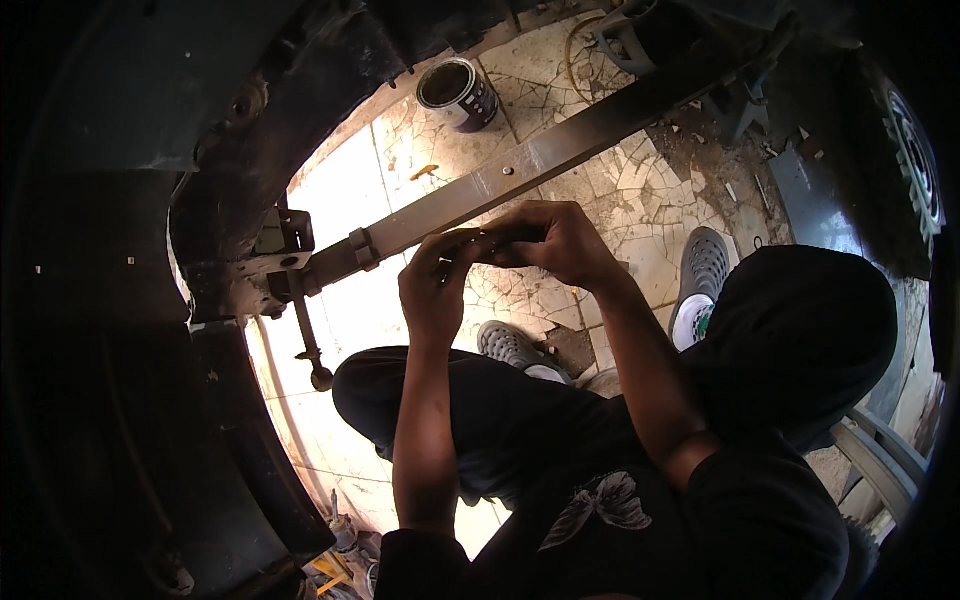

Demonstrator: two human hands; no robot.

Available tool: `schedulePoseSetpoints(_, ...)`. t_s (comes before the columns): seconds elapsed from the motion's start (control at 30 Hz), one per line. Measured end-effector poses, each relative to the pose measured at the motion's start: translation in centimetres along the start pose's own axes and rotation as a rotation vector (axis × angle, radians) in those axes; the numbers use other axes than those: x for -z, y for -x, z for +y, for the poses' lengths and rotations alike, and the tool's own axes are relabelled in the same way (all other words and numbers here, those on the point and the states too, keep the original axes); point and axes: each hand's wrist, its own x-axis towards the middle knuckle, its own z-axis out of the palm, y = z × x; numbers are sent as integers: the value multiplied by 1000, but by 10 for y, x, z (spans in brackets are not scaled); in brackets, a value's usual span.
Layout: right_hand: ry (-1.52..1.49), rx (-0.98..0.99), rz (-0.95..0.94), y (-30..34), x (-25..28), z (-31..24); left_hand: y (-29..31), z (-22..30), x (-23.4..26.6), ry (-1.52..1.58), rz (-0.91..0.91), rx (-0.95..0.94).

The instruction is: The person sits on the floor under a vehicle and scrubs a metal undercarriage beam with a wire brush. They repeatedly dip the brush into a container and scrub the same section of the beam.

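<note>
My left hand and my right hand meet in front of me, fingertips together and bent inward. Both are closed in a pinch; whatever lies between the fingers is too dark and small to make out. Just beyond them a long flat metal bar, like a vehicle leaf spring, slants from lower left to upper right. A round bolt head stands on its middle, and a metal clip wraps it near the left end. The hands appear just in front of the bar; contact cannot be made out.
A dark open can stands on the cracked tile floor beyond the bar. Black vehicle bodywork fills the left side. A metal rod hangs by the bar's left end. Tools lie lower left; a grey chair is at right.
</note>
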Motion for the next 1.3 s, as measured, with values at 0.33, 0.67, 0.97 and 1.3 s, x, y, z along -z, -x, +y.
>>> schedulePoseSetpoints(0.33, -25, -135, -78, 2, 5, -13, 2, -3, 0, -215, 35, -263)
schedulePoseSetpoints(0.67, 60, -76, -14, 3, 1, -23, 0, -6, -2, -176, 9, -201)
schedulePoseSetpoints(0.97, -17, -95, 1, 3, 3, -15, -3, -10, -2, -167, -2, -202)
schedulePoseSetpoints(1.3, -20, -91, 47, 5, 6, -20, -3, -12, -1, -142, 68, -225)
